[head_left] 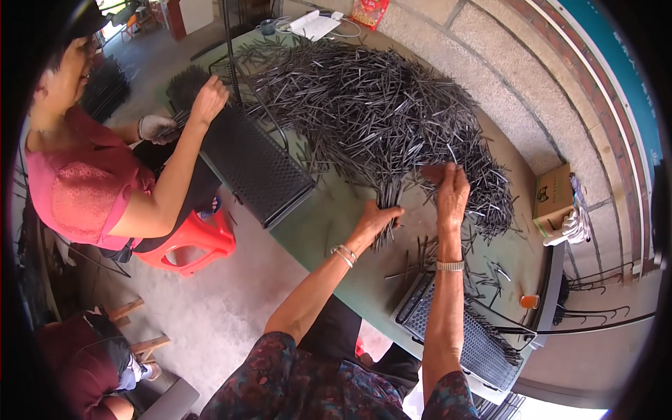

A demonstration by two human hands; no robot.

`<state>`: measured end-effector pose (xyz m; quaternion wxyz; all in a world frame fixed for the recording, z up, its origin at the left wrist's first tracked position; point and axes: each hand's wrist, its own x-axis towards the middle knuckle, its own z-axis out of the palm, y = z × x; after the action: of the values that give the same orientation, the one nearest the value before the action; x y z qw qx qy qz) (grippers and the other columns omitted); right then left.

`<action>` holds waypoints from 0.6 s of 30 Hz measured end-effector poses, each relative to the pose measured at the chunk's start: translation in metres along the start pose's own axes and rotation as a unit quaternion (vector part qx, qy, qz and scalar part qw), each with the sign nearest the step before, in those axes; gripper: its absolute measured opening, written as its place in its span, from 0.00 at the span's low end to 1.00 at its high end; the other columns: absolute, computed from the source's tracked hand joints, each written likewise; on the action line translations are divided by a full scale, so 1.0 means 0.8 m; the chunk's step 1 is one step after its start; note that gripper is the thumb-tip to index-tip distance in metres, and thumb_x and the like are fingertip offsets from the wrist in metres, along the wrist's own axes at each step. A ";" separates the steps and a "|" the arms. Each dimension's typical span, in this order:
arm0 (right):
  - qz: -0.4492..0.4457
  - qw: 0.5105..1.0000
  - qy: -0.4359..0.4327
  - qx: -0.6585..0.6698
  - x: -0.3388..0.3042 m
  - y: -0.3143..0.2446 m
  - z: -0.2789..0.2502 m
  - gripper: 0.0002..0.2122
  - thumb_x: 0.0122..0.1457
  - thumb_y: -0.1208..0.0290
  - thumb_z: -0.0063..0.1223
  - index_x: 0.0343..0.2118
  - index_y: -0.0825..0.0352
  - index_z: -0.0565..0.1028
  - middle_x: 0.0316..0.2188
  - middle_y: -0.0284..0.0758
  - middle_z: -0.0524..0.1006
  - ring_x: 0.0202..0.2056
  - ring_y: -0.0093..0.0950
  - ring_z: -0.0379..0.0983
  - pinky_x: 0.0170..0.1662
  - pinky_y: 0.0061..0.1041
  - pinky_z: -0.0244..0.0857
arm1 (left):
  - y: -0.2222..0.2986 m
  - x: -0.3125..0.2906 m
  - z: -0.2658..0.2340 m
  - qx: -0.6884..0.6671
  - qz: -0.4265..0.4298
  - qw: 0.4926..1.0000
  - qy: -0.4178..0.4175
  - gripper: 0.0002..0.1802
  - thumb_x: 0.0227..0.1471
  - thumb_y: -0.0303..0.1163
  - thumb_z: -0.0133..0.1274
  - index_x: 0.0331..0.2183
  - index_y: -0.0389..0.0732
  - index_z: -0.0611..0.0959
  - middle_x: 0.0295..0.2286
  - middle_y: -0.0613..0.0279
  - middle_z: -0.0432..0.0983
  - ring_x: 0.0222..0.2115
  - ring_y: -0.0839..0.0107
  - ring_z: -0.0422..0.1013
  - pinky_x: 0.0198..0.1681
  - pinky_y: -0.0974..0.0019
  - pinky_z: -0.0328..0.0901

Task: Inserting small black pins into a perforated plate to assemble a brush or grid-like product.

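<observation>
My left hand [378,220] is closed around a bundle of thin black sticks [390,192] over the green tabletop. The bundle's upper end points at a large heap of the same sticks [378,98]. At the heap's near edge is my right hand [451,192], its fingers apart and touching or very near loose sticks; nothing shows clearly in its grip. Below my right forearm lies a black perforated rack [455,336] with sticks standing along its right side. My forearm covers part of it.
At the left a seated co-worker [91,182] works over another black perforated rack [255,164]. A red stool [192,241] stands on the floor. Along the wall side are a cardboard box [553,199], white gloves [575,227], an orange cup [529,302] and a white power strip [313,25].
</observation>
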<state>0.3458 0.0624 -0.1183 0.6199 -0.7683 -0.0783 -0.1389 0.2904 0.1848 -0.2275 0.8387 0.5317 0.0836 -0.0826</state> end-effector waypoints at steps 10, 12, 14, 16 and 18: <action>-0.006 0.961 -0.133 -0.243 -0.044 0.079 0.031 0.18 0.63 0.58 0.41 0.32 0.71 0.74 0.28 0.52 0.76 0.32 0.51 0.73 0.32 0.39 0.64 | -0.009 0.009 0.002 -0.349 -0.128 0.928 -0.009 0.12 0.54 0.35 0.55 0.39 0.39 0.81 0.36 0.60 0.79 0.35 0.70 0.76 0.42 0.66 0.72; 0.009 0.959 -0.141 -0.247 -0.037 0.083 0.038 0.19 0.64 0.56 0.41 0.32 0.71 0.73 0.29 0.53 0.75 0.33 0.53 0.71 0.32 0.40 0.63 | -0.012 0.014 -0.007 -0.395 -0.113 0.911 -0.038 0.15 0.53 0.37 0.56 0.40 0.39 0.80 0.37 0.60 0.79 0.35 0.68 0.76 0.40 0.64 0.72; 0.011 0.944 -0.200 -0.260 -0.034 0.082 0.027 0.20 0.65 0.55 0.39 0.36 0.71 0.73 0.28 0.51 0.77 0.32 0.49 0.74 0.32 0.38 0.65 | -0.011 0.015 -0.002 -0.416 -0.121 0.900 -0.040 0.15 0.53 0.37 0.57 0.40 0.40 0.79 0.36 0.60 0.79 0.34 0.67 0.76 0.40 0.62 0.73; 0.073 0.967 -0.178 -0.165 -0.043 0.060 0.031 0.20 0.65 0.55 0.39 0.38 0.71 0.72 0.28 0.49 0.78 0.31 0.46 0.75 0.32 0.36 0.66 | 0.000 0.015 -0.021 -0.397 -0.101 0.910 -0.061 0.12 0.52 0.36 0.58 0.36 0.40 0.80 0.31 0.61 0.78 0.31 0.66 0.76 0.38 0.59 0.73; 0.123 0.982 -0.136 -0.050 -0.052 0.066 0.003 0.20 0.66 0.56 0.37 0.42 0.71 0.69 0.32 0.44 0.79 0.30 0.37 0.77 0.32 0.31 0.68 | 0.004 0.020 -0.015 -0.399 -0.103 0.911 -0.036 0.10 0.51 0.35 0.58 0.34 0.40 0.79 0.29 0.62 0.77 0.29 0.67 0.75 0.37 0.58 0.73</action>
<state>0.3221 0.0557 -0.1810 0.5766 -0.8139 -0.0593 0.0405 0.3061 0.1967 -0.2332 0.9702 0.1381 0.1337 -0.1476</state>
